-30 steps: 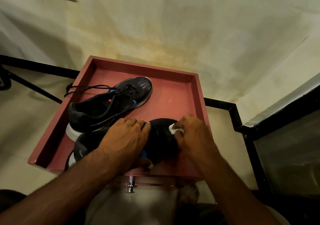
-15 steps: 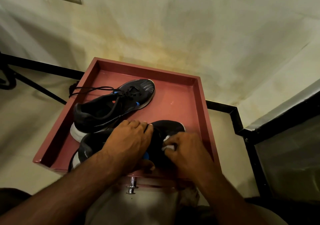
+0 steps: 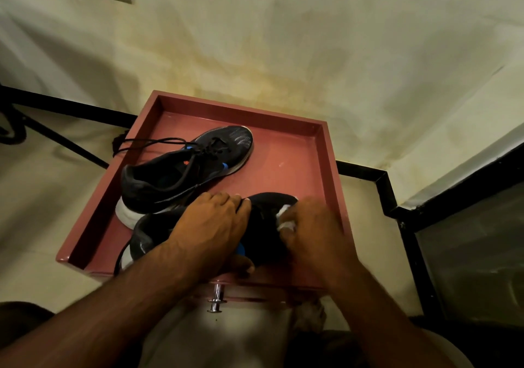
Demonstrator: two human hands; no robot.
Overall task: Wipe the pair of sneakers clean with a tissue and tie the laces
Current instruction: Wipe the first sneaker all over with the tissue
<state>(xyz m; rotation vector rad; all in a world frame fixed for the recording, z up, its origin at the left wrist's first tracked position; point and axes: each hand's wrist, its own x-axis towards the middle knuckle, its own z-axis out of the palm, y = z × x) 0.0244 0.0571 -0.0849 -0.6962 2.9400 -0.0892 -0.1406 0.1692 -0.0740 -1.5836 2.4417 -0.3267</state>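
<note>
the left hand (image 3: 211, 230) is pressing down over the middle of the near sneaker (image 3: 263, 226), fingers spread across the top and thumb curling round the near side, so this grip is wrapping the shoe to steady it. the right hand (image 3: 312, 234) is pinching a small wad of white tissue (image 3: 285, 217) against the toe area, its grip closing tightly round the tissue. both sneakers are lying inside the red tray (image 3: 330, 169); the far sneaker (image 3: 187, 174) is sitting just beside the near one, heels close together.

what could go wrong, as a guess: the loose laces (image 3: 147, 142) of the far sneaker are trailing over the tray's left rim and could be snagging if that shoe gets dragged. the thin tissue could be tearing under hard rubbing. the near sneaker is sitting close to the tray's front rim, so a strong pull could be tipping it out.

open tray floor is lying to the right of the far sneaker, toward the back right corner, giving room for turning a shoe. the right wall is standing near the wiping hand, limiting its sweep.
</note>
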